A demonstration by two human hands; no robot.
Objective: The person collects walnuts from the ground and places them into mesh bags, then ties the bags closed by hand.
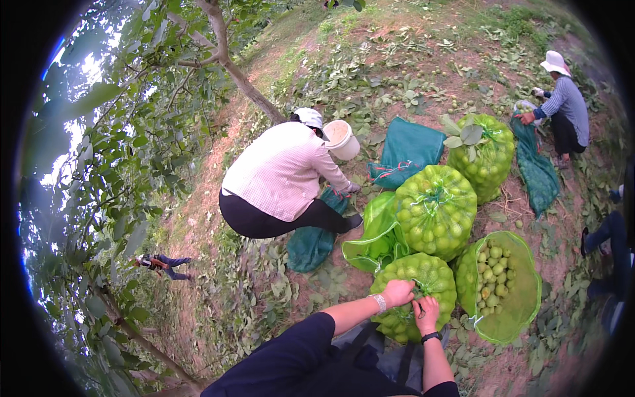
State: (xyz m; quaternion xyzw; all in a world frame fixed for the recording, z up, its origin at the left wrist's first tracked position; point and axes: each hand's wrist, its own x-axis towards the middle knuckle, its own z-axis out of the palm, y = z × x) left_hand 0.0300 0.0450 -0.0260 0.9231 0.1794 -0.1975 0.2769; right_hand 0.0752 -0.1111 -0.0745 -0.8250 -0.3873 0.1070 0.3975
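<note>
A bulging yellow-green mesh bag (pixel 433 272), packed with round green fruits, stands right in front of me. Both of my hands are closed at its gathered top. My left hand (pixel 399 293), with a bracelet at the wrist, pinches the bag's neck. Close beside it, my right hand (pixel 426 313), with a dark band at the wrist, grips the same neck from the right. The fingertips nearly meet, and they hide the exact closure. An open mesh bag (pixel 526 317) with loose round fruits (pixel 495 271) lies on the right.
Two more full mesh bags (pixel 436 205) (pixel 486 162) stand beyond, beside an open green bag (pixel 380 228) and dark-green sacks (pixel 413 145). A person (pixel 278 172) bends near a white bucket (pixel 342 140). Another person (pixel 569 106) crouches at far right. Branches (pixel 245 79) hang at left.
</note>
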